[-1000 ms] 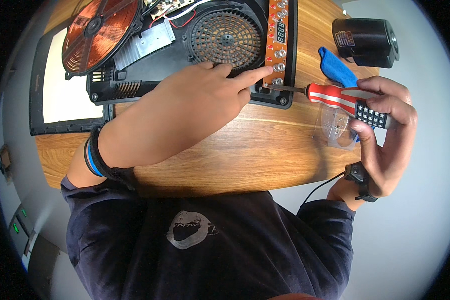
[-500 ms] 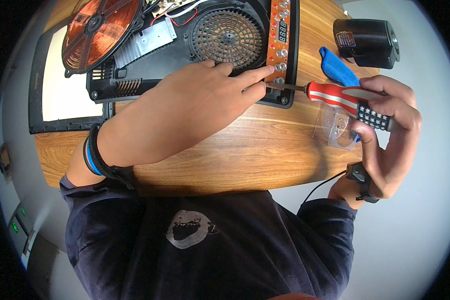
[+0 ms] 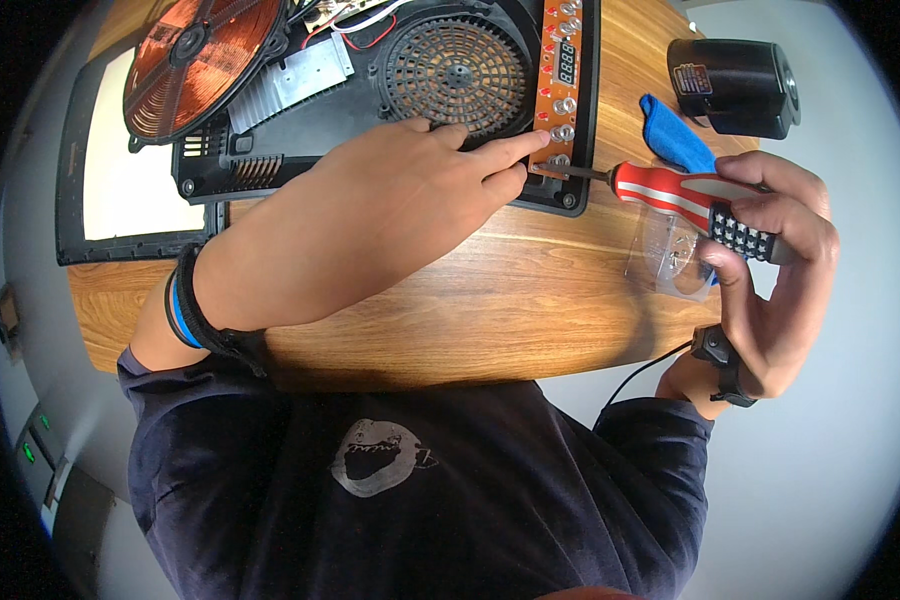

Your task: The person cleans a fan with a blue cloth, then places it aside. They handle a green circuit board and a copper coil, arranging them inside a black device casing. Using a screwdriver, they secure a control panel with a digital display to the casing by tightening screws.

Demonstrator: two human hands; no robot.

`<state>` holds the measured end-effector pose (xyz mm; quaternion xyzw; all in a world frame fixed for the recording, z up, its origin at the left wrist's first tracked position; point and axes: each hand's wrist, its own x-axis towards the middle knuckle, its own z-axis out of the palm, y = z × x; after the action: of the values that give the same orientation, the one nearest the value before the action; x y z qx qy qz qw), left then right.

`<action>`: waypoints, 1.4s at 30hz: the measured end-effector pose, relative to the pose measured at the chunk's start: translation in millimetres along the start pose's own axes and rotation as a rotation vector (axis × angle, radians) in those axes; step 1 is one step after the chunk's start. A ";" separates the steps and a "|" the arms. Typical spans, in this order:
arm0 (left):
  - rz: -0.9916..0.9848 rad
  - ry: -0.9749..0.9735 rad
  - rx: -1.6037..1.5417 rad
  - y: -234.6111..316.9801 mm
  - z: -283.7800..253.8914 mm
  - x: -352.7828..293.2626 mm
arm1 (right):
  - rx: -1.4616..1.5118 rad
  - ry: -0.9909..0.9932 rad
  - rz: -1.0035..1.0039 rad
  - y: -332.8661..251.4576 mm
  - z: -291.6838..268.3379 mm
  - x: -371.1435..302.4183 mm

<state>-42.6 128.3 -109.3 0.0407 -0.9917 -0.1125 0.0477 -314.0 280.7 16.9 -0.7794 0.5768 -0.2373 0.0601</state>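
Note:
My right hand (image 3: 785, 235) is wrapped round the red, white and dark handle of a screwdriver (image 3: 665, 190). Its shaft points left, and the tip meets the near end of a narrow orange circuit board (image 3: 545, 92). My left hand (image 3: 400, 190) lies over the front edge of a black appliance housing (image 3: 360, 118), palm down with fingers apart. One stretched finger rests on the board's left edge; another ends close to the screwdriver tip. The board carries red parts, clear round buttons and a small digit display. Whatever lies under the left palm is hidden.
A copper coil disc (image 3: 185, 85) leans over the housing's left side, beside a silver heatsink (image 3: 290, 85) and wires. A framed panel (image 3: 120, 170) lies at left. At right are a blue cloth (image 3: 675, 135), a clear box of small parts (image 3: 670, 255) and a black device (image 3: 735, 85).
The left fingers near the screwdriver tip have drawn back slightly to the left, baring more of the tip. The screwdriver handle has shifted a little left; otherwise both hands hold their places.

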 end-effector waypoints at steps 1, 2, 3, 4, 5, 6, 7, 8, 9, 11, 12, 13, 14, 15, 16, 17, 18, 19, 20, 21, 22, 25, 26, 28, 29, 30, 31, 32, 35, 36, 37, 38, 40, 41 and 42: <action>0.002 0.005 -0.001 -0.2 0.3 0.1 | -0.007 -0.010 -0.001 -0.5 -0.4 0.7; 0.004 0.011 -0.003 -0.4 0.6 0.1 | -0.023 -0.027 0.003 -2.1 -1.3 2.1; 0.006 0.016 -0.004 -0.5 0.8 0.3 | -0.027 -0.034 0.002 -2.1 -1.5 2.4; 0.006 0.012 -0.005 -0.5 0.3 0.3 | -0.031 -0.042 0.001 -2.0 -1.6 2.5; 0.006 0.008 -0.005 -0.4 -0.6 0.3 | -0.024 -0.040 -0.004 -0.1 -1.2 2.2; 0.006 0.004 -0.006 -0.2 -1.0 0.2 | -0.026 -0.041 -0.006 0.3 -1.4 2.2; 0.007 0.011 0.001 -0.3 -0.4 0.2 | -0.028 -0.041 -0.009 0.5 -1.6 2.1; 0.007 0.018 0.007 -0.3 0.8 0.1 | -0.039 -0.044 -0.009 -0.5 -2.5 2.3; 0.007 0.025 0.014 -0.3 1.4 0.0 | -0.044 -0.047 -0.012 -0.2 -3.1 3.0; 0.012 0.013 0.023 -0.8 0.0 0.5 | -0.049 -0.047 -0.020 0.4 -4.1 2.6; 0.014 0.007 0.028 -1.0 -0.4 0.7 | -0.049 -0.052 -0.021 0.3 -4.1 3.0; 0.014 0.018 0.033 -0.8 0.0 0.4 | -0.048 -0.055 -0.023 0.2 -4.2 3.3; 0.014 0.029 0.039 -0.5 1.0 0.0 | -0.048 -0.063 -0.022 -1.2 -3.6 4.3; 0.014 0.040 0.045 -0.2 1.7 -0.4 | -0.047 -0.067 -0.021 -1.6 -3.4 4.4; 0.014 0.038 0.047 -0.4 2.3 -0.2 | -0.048 -0.070 -0.017 -2.0 -3.0 4.4; 0.015 0.037 0.050 -0.7 2.9 0.0 | -0.048 -0.069 -0.015 -2.0 -2.8 4.1; 0.015 0.035 0.052 -0.9 3.3 0.2 | -0.054 -0.073 -0.013 -2.4 -3.3 3.9; 0.014 0.028 0.050 -1.0 2.8 0.4 | -0.059 -0.075 -0.011 -2.7 -4.0 3.6; 0.014 0.021 0.047 -1.1 1.8 0.7 | -0.071 -0.083 -0.008 -3.8 -6.3 3.5; 0.014 0.014 0.044 -1.3 1.4 1.0 | -0.078 -0.083 -0.007 -4.2 -6.6 3.4; 0.010 0.017 0.042 -1.0 1.4 1.0 | -0.083 -0.084 -0.008 -4.6 -7.0 3.7; 0.003 0.024 0.043 -0.4 2.2 0.8 | -0.084 -0.082 -0.014 -5.2 -5.2 4.8; 0.003 0.026 0.047 -0.4 2.8 0.6 | -0.084 -0.090 -0.016 -4.5 -4.8 5.4; 0.003 0.022 0.049 -0.3 2.4 0.5 | -0.080 -0.093 -0.016 -3.3 -4.0 5.5; 0.004 0.016 0.048 0.0 1.1 0.7 | -0.076 -0.087 -0.015 -2.3 -3.5 4.4; 0.004 0.009 0.046 0.2 0.2 0.8 | -0.080 -0.088 -0.015 -2.4 -4.0 4.7; 0.003 0.008 0.045 0.4 -0.2 1.0 | -0.085 -0.086 -0.015 -2.6 -4.2 4.0; 0.002 0.007 0.045 0.5 -0.5 1.1 | -0.097 -0.091 -0.015 -4.3 -6.1 4.4; 0.003 0.002 0.030 0.1 -0.9 1.0 | -0.122 -0.116 -0.017 -3.6 -13.8 4.2; 0.004 0.000 0.023 -0.2 -0.8 0.9 | -0.120 -0.121 -0.016 -3.5 -14.4 4.0; 0.001 0.004 0.027 -0.1 -0.2 0.8 | -0.117 -0.127 -0.017 -2.8 -14.7 4.0; -0.001 0.008 0.030 0.1 0.6 0.6 | -0.106 -0.127 -0.016 -2.9 -12.8 4.7; 0.002 0.011 0.043 0.2 1.1 0.6 | -0.083 -0.120 -0.018 -1.6 -9.6 4.6; 0.007 0.011 0.053 -0.1 0.9 0.7 | -0.071 -0.112 -0.020 -0.3 -7.6 3.7; 0.011 0.010 0.063 -0.2 0.8 0.8 | -0.061 -0.106 -0.021 0.6 -6.7 3.3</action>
<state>-43.5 128.1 -110.1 0.0370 -0.9947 -0.0807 0.0521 -316.7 278.7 23.6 -0.7983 0.5716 -0.1787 0.0641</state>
